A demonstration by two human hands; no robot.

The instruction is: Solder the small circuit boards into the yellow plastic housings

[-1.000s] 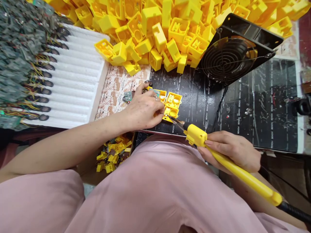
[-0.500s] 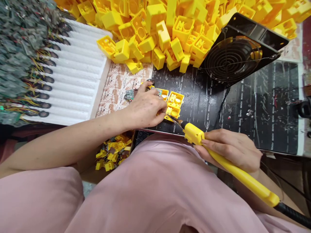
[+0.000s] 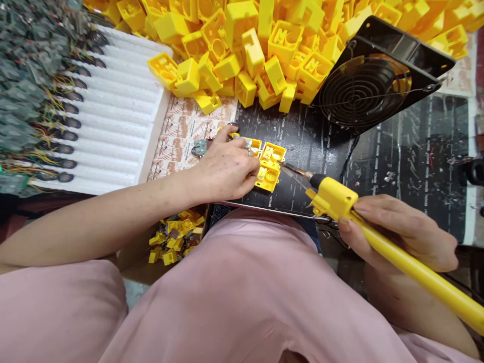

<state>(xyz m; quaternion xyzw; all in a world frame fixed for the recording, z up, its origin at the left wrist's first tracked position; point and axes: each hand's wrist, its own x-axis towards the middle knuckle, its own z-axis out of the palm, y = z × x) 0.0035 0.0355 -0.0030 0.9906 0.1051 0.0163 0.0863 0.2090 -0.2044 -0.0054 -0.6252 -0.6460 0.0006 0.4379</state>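
My right hand is wrapped round the yellow handle of a soldering iron. Its metal tip reaches left to the edge of the small open yellow plastic cases on the black bench mat; I cannot tell whether it touches them. A thin guide runs beneath the tip. My left hand lies over the left part of these cases, fingers bent down on them, one finger stretched towards a small round black part. A greenish circuit piece sticks out left of the hand. What the left fingertips grip is mostly hidden.
A heap of yellow cases fills the back. The black fan stands tilted at right. On the left, a ribbed white foam tray bears circuit boards with wires. A box of yellow parts sits below the bench edge.
My right hand has drawn the soldering iron back to the right, its tip leaving the spot beside my left fingers. The left hand stays on the cases.
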